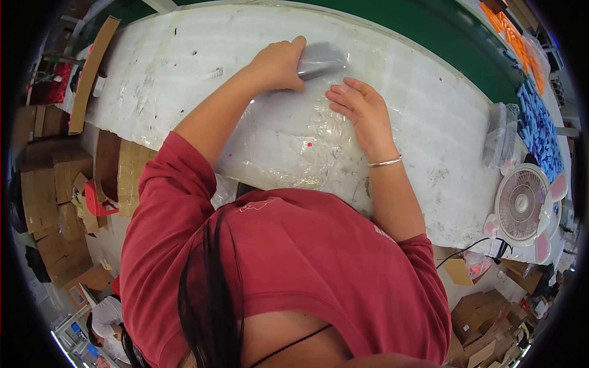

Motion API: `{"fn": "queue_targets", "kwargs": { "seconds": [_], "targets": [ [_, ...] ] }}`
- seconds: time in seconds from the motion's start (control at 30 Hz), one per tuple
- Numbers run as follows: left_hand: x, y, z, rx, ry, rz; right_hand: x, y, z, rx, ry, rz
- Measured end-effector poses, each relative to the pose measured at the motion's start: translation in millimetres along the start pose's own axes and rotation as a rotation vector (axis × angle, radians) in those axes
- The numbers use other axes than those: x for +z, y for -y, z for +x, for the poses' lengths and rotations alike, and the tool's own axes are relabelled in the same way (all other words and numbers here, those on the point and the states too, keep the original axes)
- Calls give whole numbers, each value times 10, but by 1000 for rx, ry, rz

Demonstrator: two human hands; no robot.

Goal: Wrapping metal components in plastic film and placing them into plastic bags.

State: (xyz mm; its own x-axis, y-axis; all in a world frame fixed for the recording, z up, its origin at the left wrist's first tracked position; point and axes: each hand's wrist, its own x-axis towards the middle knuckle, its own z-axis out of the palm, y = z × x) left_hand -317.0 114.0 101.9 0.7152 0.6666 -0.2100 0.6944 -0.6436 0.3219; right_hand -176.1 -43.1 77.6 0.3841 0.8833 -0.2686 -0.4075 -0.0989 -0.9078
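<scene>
red shirt [307,264] nearest, filling 6 o'clock. white table [442,122] ran from 10 to 4 o'clock, bare surface either side of the hands. left hand [279,64] grasped a grey translucent packet [322,60] at 12 o'clock, long axis toward 3 o'clock. right hand [362,110] lay flat, released, on clear plastic film [294,144]. small fan [521,205] at 4 o'clock edge.

The scene was bright and evenly lit from above, with only soft shadows under the arms. Glare lay on the clear plastic film [294,144], and the grey object in the left hand [279,64] was motion-blurred. Straight edges bent strongly toward the dark round rim.
</scene>
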Motion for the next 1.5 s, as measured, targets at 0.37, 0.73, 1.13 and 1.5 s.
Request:
{"fn": "queue_targets", "kwargs": {
  "seconds": [0.37, 0.73, 1.13, 1.5],
  "targets": [
    [85, -53, -109, 58, -100, 10, -180, 70, -31, 201, 61, 65],
    [568, -516, -58, 178, -620, 38, -319, -43, 152, -51, -54, 126],
    [395, -719, -7, 108, -593, -463, -276, -19, 99, 9, -15, -79],
    [596, -1628, 674, -192, 58, -1318, -1012, 703, 637, 45, -238, -523]
  ]
}}
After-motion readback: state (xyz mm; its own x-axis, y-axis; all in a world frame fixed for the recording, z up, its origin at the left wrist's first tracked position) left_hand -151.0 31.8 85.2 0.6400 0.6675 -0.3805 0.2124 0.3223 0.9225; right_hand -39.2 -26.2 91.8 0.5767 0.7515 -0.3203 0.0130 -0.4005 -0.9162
